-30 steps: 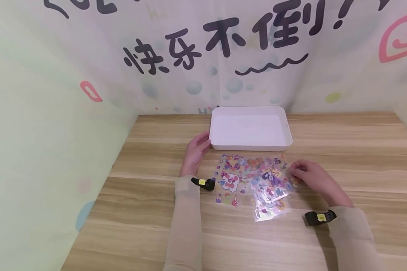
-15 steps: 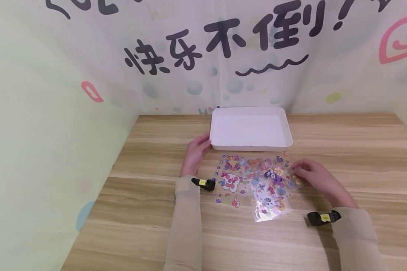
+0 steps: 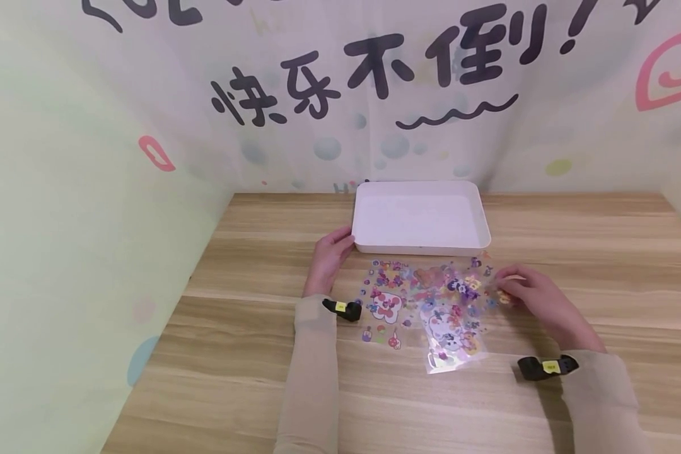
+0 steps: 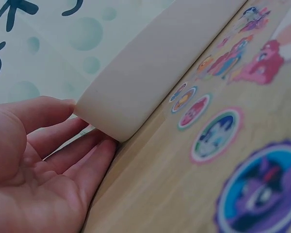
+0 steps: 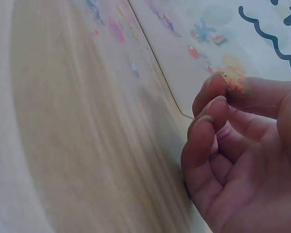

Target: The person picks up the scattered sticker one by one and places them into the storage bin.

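Observation:
My right hand (image 3: 536, 299) pinches the right edge of a clear sticker sheet (image 3: 466, 289) between thumb and fingertips. In the right wrist view, an orange printed figure (image 5: 235, 80) shows right at the pinch. The held sheet overlaps other transparent sticker sheets on the table: one at left (image 3: 386, 307) with a white flower-shaped figure, and a shiny one (image 3: 448, 343) lower down. At the left end of a shallow white tray (image 3: 420, 249), my left hand (image 3: 325, 263) rests with extended fingers touching the tray's corner. Round pony stickers (image 4: 216, 135) lie beside that hand in the left wrist view.
The tray stands at the back of the wood-grain table (image 3: 250, 366), close to a printed cloth backdrop (image 3: 295, 151). Cloth also hangs along the left side. Each wrist wears a black strap camera (image 3: 343, 309).
My right hand has moved a little to the right, drawing the pinched sheet with it and uncovering more of the shiny sheet below. The left hand stays at the tray.

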`<state>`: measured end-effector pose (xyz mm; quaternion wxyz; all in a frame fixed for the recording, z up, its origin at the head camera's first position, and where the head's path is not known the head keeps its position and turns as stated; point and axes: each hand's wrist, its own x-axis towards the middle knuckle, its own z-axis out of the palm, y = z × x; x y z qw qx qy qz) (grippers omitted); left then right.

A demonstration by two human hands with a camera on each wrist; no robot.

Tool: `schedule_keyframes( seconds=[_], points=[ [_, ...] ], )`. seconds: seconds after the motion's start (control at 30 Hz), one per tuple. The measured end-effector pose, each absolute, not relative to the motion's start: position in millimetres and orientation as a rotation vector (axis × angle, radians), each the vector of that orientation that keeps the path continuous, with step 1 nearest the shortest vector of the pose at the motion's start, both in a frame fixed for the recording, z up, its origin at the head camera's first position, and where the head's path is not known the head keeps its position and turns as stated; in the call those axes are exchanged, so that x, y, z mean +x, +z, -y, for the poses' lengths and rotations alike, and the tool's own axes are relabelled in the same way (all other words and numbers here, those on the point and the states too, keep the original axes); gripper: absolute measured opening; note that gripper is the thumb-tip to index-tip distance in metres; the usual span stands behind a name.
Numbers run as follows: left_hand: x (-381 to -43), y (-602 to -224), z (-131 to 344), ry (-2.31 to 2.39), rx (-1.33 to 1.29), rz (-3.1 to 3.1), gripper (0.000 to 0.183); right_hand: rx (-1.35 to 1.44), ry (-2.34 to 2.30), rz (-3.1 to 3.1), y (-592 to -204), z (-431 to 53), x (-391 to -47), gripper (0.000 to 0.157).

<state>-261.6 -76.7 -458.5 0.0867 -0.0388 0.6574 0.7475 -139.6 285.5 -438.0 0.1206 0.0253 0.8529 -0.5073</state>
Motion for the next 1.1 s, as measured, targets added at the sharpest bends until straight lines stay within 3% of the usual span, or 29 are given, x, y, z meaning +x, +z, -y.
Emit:
schedule_keyframes(
  seconds=[1.1],
  points=[
    [-262.7, -458.5, 75.8, 2.287, -0.087, -1.913, 0.038, 0.04, -1.567, -2.461, -438.8, -290.2, -136.0, 0.043]
  ],
)
